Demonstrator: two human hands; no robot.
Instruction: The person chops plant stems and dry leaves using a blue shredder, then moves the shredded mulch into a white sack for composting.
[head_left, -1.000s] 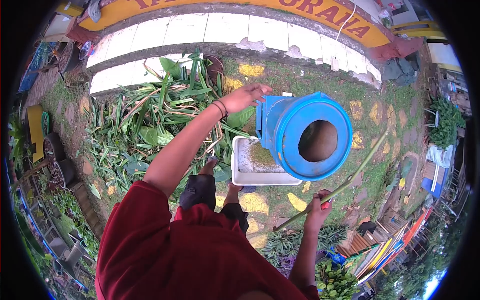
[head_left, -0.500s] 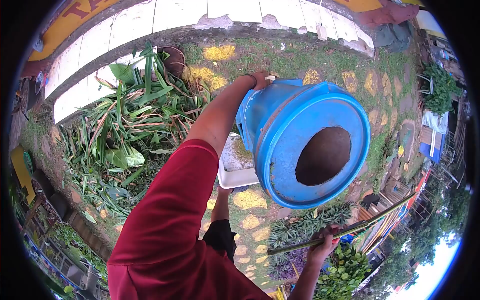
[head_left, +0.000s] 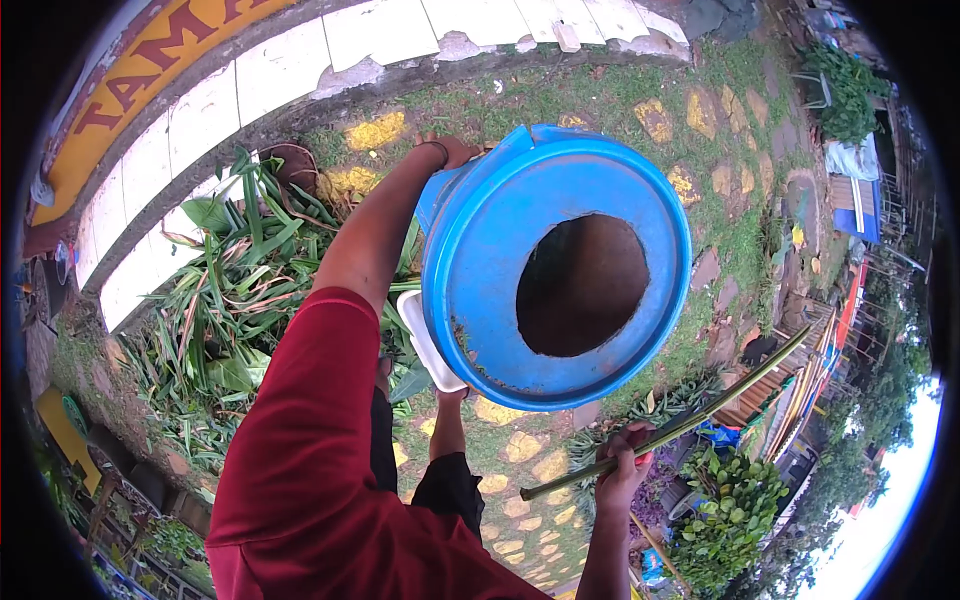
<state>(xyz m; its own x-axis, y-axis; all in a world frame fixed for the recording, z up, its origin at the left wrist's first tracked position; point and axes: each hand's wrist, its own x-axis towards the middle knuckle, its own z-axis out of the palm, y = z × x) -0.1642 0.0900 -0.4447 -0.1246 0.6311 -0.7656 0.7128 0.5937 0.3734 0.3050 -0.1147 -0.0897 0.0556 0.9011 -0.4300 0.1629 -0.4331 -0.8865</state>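
In the head view, the big blue drum (head_left: 478, 270) is in the middle, in front of the person. Its round top faces the camera, and a big dark hole is cut in it. The left hand (head_left: 455, 152) is at the far left side of the drum, by its edge. The fingers are partly hidden, so I cannot tell how tight that grip is.

The right hand (head_left: 622, 465) is closed around a long green stick (head_left: 715, 405). The stick slants up to the right, well apart from the left hand. A bit of something red shows at the right hand too, but it is too small to name.

A white tray (head_left: 428, 345) peeks out at the drum's lower left. I cannot tell if the two touch. To the left is a big messy pile of leaves (head_left: 225, 330). Yellow stones (head_left: 375, 131) lie in the grass (head_left: 480, 105).
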